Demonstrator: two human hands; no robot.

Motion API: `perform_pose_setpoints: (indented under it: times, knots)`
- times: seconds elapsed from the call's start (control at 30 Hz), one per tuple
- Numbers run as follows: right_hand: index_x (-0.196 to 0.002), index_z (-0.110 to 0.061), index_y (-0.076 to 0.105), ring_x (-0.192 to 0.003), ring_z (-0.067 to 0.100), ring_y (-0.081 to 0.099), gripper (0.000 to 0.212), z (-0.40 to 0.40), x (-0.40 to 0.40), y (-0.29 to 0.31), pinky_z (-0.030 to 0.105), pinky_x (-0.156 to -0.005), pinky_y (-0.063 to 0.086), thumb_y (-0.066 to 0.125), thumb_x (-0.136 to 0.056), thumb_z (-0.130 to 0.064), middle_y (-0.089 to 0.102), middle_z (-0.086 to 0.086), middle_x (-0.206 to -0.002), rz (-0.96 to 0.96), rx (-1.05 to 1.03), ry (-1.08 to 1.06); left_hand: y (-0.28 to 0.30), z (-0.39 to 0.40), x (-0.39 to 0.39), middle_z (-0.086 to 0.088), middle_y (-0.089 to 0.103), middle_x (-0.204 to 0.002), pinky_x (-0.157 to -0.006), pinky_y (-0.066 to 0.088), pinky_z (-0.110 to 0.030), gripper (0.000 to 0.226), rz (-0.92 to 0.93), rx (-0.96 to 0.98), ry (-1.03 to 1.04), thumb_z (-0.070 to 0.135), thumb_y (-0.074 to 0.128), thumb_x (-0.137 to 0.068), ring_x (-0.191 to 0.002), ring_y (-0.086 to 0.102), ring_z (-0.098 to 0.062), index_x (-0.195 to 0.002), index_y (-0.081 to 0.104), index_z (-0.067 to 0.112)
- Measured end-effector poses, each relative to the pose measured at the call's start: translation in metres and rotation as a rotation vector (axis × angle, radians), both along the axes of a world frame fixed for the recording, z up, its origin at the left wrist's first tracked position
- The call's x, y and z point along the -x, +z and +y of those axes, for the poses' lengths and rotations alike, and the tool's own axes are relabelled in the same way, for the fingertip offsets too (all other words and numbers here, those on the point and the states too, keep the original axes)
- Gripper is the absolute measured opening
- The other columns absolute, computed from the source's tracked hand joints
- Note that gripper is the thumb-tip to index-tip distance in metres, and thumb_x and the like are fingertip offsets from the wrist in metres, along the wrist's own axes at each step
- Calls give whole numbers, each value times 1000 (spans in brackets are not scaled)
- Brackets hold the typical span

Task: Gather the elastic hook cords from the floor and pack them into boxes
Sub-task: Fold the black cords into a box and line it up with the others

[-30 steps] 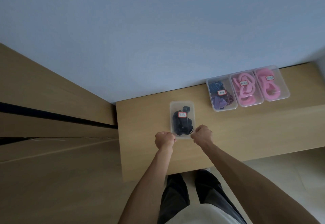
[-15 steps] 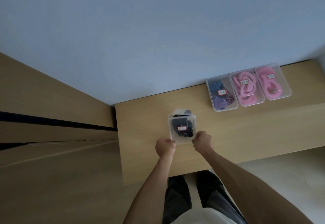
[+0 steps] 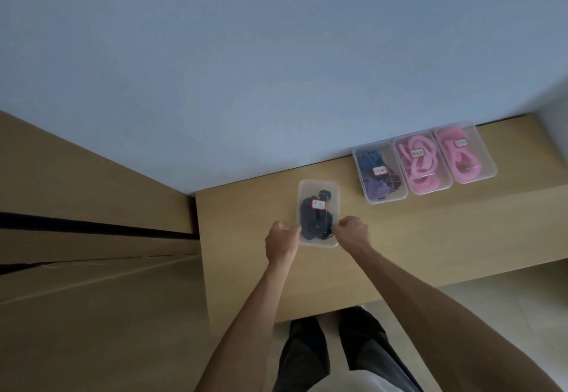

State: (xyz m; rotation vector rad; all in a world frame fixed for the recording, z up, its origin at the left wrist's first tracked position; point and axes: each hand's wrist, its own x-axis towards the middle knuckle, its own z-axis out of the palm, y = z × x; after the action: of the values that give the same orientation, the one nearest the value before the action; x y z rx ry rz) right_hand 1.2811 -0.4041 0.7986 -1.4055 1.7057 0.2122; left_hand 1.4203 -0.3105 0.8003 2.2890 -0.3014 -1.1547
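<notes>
On light wooden table [image 3: 399, 237], near left end: clear rectangular plastic box with lid and small red-bordered label [image 3: 319, 212], packed with dark navy elastic cords [image 3: 313, 222]. Flanked by both hands at near corners. Left hand [image 3: 281, 237] curled, grip clamped on left edge of box near front corner. Right hand [image 3: 353, 230] likewise curled, grip clamped on right edge of box. Bare forearms reaching up from bottom of head view; dark trousers [image 3: 332, 351] visible below table edge.

Farther right, against pale blue wall [image 3: 276, 68], well apart from held box: row of three more clear labelled boxes, sides touching. Nearest of row [image 3: 380, 171] filled with blue and purple cords; middle box [image 3: 421, 165] with pink looped cords; rightmost box [image 3: 465, 153] likewise pink cords. Left of table, tan wooden panels [image 3: 92, 222] with dark horizontal gap. Pale floor [image 3: 507, 296] at lower right.
</notes>
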Motion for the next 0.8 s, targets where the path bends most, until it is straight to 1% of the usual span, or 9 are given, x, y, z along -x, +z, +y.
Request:
perform_pose_setpoints:
  times: [0.07,0.13,0.23,0.33,0.4,0.5,0.67,0.73,0.8]
  knots:
    - [-108,-3,67,-95,35,66,25,-5,-7,-3,42,-85,57,54,-95,-19,69,18,-105,-37,84,-72,1,-14,-4,4,65,-88,-65,49,-29,19,-36,68,-8,33,58,-89,-79,62,-13,-92,65,16]
    - [-121,-3,61,-98,34,65,30,-12,-16,-6,47,-87,56,51,-98,-18,66,19,-113,-99,144,-170,0,-30,-9,2,62,-77,-61,46,-31,22,-86,102,-32,24,52,-92,-71,58,-18,-76,61,14]
    - [-135,-9,53,-96,26,60,37,-26,-29,-9,40,-79,54,54,-98,-15,62,16,-119,-148,303,-222,-6,-59,-17,1,46,-59,-53,32,-28,37,-144,134,10,25,52,-94,-60,44,-21,-58,47,16]
    - [-132,-14,57,-101,26,58,35,-39,-36,-17,42,-82,54,56,-97,-15,61,14,-120,-136,416,-120,-11,-88,-23,6,52,-58,-49,31,-25,39,-159,111,56,42,63,-90,-53,46,-14,-60,55,18]
    - [-129,-14,59,-104,30,59,32,-44,-37,-23,48,-86,55,57,-96,-14,62,14,-117,-96,432,-16,-20,-98,-25,4,58,-60,-48,36,-25,34,-152,111,25,38,66,-88,-56,52,-15,-63,61,16]
    - [-111,-16,59,-88,29,62,18,-47,-37,-30,45,-73,58,59,-93,-15,64,11,-99,13,422,138,-32,-98,-28,0,68,-69,-61,54,-32,25,-51,58,79,29,71,-87,-66,63,-20,-67,68,14]
    - [-109,-17,64,-66,22,57,21,-47,-37,-36,31,-53,50,65,-88,-14,58,1,-72,72,463,169,-44,-99,-38,-5,70,-79,-70,58,-37,14,129,27,207,18,75,-85,-72,65,-22,-75,70,9]
    - [-110,-17,66,-65,22,57,24,-50,-39,-35,30,-52,49,66,-86,-13,57,1,-71,87,460,165,-43,-101,-38,-4,69,-77,-62,55,-32,16,131,38,208,17,74,-86,-70,63,-21,-73,68,9]
    - [-117,-19,64,-73,24,61,31,-50,-42,-33,37,-61,56,66,-87,-13,63,4,-81,79,427,150,-41,-101,-37,0,63,-69,-52,48,-26,23,104,45,172,18,72,-86,-63,57,-17,-66,63,11]
